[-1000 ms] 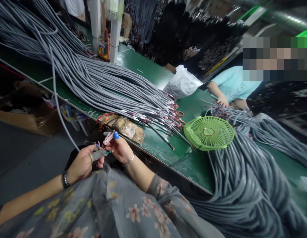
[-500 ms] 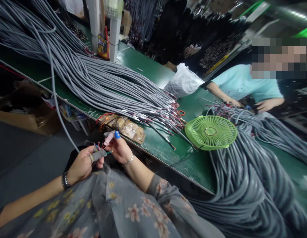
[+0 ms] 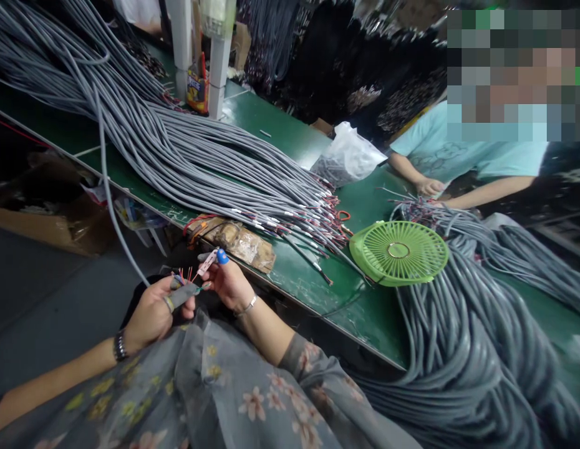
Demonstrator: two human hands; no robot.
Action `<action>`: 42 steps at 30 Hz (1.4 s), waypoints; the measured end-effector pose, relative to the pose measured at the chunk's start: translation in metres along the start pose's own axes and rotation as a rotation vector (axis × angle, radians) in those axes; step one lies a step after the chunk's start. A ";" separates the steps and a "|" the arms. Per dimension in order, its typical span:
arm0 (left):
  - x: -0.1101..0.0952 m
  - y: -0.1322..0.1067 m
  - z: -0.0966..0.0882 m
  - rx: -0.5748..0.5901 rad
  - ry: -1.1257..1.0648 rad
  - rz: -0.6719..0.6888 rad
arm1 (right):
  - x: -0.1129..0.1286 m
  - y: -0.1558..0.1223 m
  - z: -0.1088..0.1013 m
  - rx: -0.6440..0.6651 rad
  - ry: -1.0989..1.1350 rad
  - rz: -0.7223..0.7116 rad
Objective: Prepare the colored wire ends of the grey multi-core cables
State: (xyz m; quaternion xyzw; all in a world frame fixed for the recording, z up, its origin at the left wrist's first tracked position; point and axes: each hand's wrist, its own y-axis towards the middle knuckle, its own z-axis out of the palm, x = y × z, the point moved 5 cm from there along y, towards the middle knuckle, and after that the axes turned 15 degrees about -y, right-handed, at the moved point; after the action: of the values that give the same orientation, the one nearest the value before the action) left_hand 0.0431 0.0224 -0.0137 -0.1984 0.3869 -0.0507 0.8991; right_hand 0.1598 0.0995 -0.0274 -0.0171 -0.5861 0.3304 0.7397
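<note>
My left hand (image 3: 156,307) is closed around the end of a grey cable (image 3: 113,218), whose length hangs down from the bench. Thin coloured wires (image 3: 189,274), mostly red and orange, fan out above its fingers. Grey coverings wrap some of those fingers. My right hand (image 3: 231,285) is closed on a small pinkish-white strip (image 3: 207,263) with dark marks, pinched beside a thumb that wears a blue cover (image 3: 222,256). Its lower fingertips meet the green wire end (image 3: 199,289) by the left hand; whether they grip it I cannot tell.
Many grey cables (image 3: 178,143) lie along the green bench (image 3: 290,140). A taped brown block (image 3: 246,244) sits at the near edge. To the right are a green fan (image 3: 398,251) and hanging cables (image 3: 458,349). Across the bench a person in a light blue shirt (image 3: 477,149) handles cables.
The pinkish-white strip has turned slightly, showing its marked face. My right fingertips have come to the green wire end. Across the bench, the co-worker's hands have moved closer together.
</note>
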 end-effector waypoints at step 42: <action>0.007 0.005 -0.007 0.069 0.160 -0.035 | -0.017 -0.011 0.005 -0.022 -0.271 -0.078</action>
State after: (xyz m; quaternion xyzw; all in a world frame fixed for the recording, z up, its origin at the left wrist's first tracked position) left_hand 0.0427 0.0232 -0.0249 -0.1694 0.4519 -0.0951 0.8707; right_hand 0.1595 0.0805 -0.0357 0.0423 -0.6846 0.2940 0.6657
